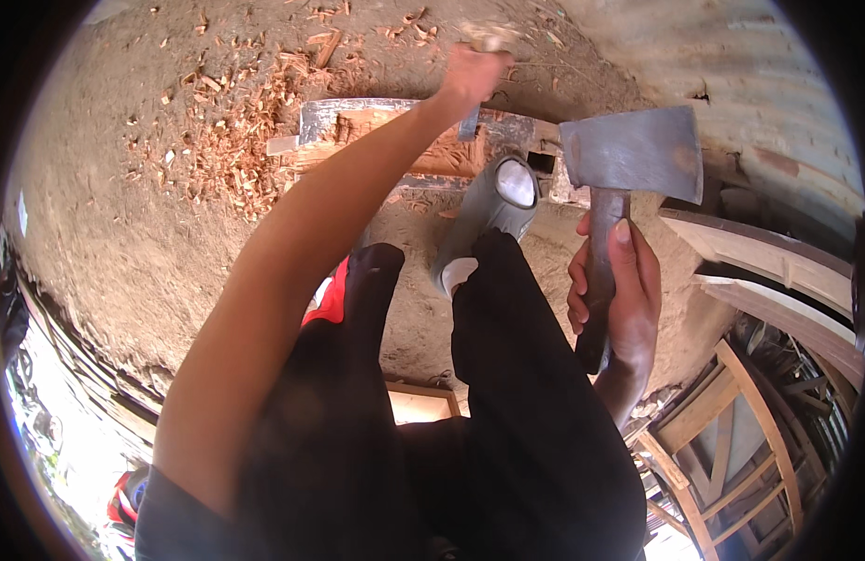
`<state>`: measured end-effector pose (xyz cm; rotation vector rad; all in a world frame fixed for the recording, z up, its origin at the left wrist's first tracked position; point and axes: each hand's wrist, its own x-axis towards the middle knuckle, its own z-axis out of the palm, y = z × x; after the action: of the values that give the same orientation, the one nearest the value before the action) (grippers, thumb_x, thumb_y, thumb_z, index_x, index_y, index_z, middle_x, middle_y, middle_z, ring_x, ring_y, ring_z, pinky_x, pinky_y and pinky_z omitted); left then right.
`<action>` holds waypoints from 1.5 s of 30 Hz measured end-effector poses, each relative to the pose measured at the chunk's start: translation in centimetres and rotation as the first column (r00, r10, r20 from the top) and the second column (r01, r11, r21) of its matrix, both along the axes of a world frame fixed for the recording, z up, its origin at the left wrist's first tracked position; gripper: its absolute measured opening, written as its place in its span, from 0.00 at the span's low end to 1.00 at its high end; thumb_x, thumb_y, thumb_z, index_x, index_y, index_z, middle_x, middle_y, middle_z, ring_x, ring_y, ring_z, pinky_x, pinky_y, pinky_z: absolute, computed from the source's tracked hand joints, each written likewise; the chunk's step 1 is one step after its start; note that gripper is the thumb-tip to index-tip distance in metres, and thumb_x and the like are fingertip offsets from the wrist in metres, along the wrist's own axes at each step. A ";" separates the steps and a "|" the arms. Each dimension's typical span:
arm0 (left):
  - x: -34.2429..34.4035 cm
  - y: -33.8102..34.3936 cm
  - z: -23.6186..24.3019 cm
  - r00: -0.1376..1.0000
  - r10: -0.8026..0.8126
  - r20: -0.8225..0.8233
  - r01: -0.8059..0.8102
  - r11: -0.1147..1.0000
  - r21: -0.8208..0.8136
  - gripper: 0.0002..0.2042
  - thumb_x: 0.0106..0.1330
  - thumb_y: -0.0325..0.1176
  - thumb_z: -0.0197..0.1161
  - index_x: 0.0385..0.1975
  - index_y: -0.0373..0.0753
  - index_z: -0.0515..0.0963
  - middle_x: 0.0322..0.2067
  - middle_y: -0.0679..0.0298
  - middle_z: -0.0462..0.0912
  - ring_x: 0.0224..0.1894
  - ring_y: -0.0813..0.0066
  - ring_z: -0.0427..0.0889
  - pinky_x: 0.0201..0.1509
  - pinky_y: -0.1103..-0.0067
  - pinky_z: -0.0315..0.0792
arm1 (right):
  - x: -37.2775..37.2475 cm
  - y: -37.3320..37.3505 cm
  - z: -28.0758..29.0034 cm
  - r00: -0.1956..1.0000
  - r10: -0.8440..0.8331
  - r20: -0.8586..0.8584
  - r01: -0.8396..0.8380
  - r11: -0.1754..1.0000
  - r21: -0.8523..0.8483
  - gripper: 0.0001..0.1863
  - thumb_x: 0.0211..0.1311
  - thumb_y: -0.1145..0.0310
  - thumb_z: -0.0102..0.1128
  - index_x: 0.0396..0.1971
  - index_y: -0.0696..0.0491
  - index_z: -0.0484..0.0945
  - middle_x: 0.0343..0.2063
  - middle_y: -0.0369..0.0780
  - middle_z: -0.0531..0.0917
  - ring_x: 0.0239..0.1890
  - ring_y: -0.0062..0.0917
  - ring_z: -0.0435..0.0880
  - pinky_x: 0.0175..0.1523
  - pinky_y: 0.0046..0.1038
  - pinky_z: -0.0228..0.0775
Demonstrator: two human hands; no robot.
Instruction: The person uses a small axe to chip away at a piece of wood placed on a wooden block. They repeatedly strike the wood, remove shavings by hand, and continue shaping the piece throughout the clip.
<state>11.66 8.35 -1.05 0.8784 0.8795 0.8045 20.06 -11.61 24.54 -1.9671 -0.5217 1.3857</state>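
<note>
My right hand (629, 290) is wrapped round the dark handle of a hatchet (634, 154), its broad grey steel head raised with the edge to the right. With my left hand (475, 75), arm stretched forward, I grip a chisel (468, 125). Its flat blade points down at a long wooden beam (451, 154), and the top of its handle is blurred. The beam lies on the ground, its middle hollowed to raw reddish wood and its outer faces worn grey. Near its right end is a dark square hole. My grey clog (489, 210) rests against the beam's near side.
Wood chips (255, 140) lie scattered on the dirt floor (105, 252), thickest left of the beam. A corrugated metal sheet (732, 56) stands at the far right. Curved wooden boards (769, 252) and a wooden chair frame (732, 449) are on the right.
</note>
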 end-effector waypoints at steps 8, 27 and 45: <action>-3.2 -1.3 4.9 0.993 -0.026 -0.115 0.057 0.958 0.280 0.03 0.63 0.26 0.67 0.33 0.35 0.82 0.18 0.66 0.78 0.18 0.79 0.71 0.23 0.75 0.65 | 0.6 -0.1 1.0 0.996 -0.087 0.021 0.086 0.995 0.048 0.27 0.81 0.45 0.43 0.49 0.57 0.73 0.17 0.36 0.69 0.10 0.17 0.63 0.14 0.21 0.56; -2.6 -5.1 -0.9 0.974 0.069 -0.215 0.064 0.831 0.553 0.13 0.63 0.27 0.67 0.47 0.33 0.83 0.43 0.56 0.88 0.46 0.63 0.85 0.55 0.69 0.78 | -0.6 0.8 2.8 0.986 0.095 0.136 -0.112 0.986 0.122 0.18 0.74 0.59 0.58 0.51 0.59 0.74 0.19 0.35 0.71 0.14 0.13 0.65 0.19 0.17 0.56; -0.5 -3.3 2.6 0.999 0.022 -0.029 -0.011 0.943 0.333 0.12 0.62 0.26 0.67 0.46 0.34 0.82 0.38 0.59 0.88 0.41 0.67 0.86 0.48 0.70 0.79 | 0.5 8.0 1.7 0.888 0.399 0.229 -0.429 0.898 0.095 0.15 0.79 0.57 0.55 0.49 0.55 0.76 0.19 0.31 0.71 0.12 0.13 0.67 0.17 0.19 0.59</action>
<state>11.12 5.06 1.56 1.1850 0.7909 0.9732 20.61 -3.61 26.21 -1.9611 -1.1656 1.3497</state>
